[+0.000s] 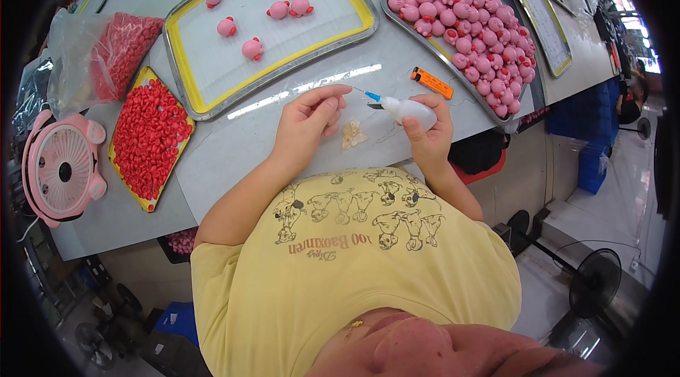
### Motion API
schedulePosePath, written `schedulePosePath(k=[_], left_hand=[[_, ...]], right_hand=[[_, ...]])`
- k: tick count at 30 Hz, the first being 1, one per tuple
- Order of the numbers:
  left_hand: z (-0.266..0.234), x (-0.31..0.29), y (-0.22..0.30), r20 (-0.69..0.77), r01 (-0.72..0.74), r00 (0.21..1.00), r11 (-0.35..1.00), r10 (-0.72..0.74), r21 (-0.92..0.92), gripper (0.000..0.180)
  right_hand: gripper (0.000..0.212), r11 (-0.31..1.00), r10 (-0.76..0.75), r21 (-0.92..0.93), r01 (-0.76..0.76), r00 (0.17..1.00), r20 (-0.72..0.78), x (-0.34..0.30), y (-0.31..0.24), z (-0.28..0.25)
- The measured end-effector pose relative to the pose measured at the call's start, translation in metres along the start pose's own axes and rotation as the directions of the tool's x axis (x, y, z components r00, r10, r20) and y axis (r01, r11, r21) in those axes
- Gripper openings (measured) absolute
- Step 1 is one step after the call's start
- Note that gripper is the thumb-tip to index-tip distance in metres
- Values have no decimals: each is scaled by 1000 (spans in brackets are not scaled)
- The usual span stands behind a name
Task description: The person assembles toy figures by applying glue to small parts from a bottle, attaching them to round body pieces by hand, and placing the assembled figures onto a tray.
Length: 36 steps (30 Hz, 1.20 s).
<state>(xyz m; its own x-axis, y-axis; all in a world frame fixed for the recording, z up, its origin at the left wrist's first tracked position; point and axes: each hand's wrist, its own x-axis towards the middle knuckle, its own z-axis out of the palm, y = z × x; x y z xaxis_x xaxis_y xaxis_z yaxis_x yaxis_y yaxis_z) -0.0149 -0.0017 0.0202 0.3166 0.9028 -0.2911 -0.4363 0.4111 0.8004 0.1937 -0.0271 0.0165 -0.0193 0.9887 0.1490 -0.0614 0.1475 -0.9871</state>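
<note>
My right hand (431, 126) is wrapped round a white squeeze bottle (409, 111), tipped on its side. Its blue nozzle (372, 96) carries a thin needle pointing left toward my other hand. My left hand (309, 121) is mostly curled, its index fingertip beside the needle's end; whether they touch, or whether something small is in its fingers, I cannot make out. Between my hands, a crumpled beige scrap (353, 135) lies on the table. Ahead, a yellow-edged metal tray (273, 78) bears several pink balls (253, 49) with red parts attached.
A right-hand tray (453, 65) is heaped with pink balls. Left are a tray of small red pieces (150, 138), a clear bag of red pieces (124, 51) and a pink fan (65, 170). An orange, flat oblong item (432, 83) lies beyond my right hand.
</note>
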Motion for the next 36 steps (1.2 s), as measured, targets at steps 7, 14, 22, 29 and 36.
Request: schedulePosePath(k=[7,14,22,29,36], left_hand=[[4,0,-2,0,3,1000,1000,-3,-24,25],[5,-2,-5,-53,-105,991,967,120,233,28],[2,-2,-7,-32,-203,969,859,246,470,28],[3,-1,-6,28,-268,952,787,304,556,27],[5,0,-3,7,-212,966,777,258,592,25]], right_hand=[[27,982,-112,-156,105,993,-38,0,-5,3],[27,914,-270,-306,268,962,34,0,-7,3],[29,838,-338,-426,341,937,86,2,-10,4],[30,770,-412,-496,401,907,94,2,-11,7],[29,805,-367,-470,362,926,84,3,-11,7]])
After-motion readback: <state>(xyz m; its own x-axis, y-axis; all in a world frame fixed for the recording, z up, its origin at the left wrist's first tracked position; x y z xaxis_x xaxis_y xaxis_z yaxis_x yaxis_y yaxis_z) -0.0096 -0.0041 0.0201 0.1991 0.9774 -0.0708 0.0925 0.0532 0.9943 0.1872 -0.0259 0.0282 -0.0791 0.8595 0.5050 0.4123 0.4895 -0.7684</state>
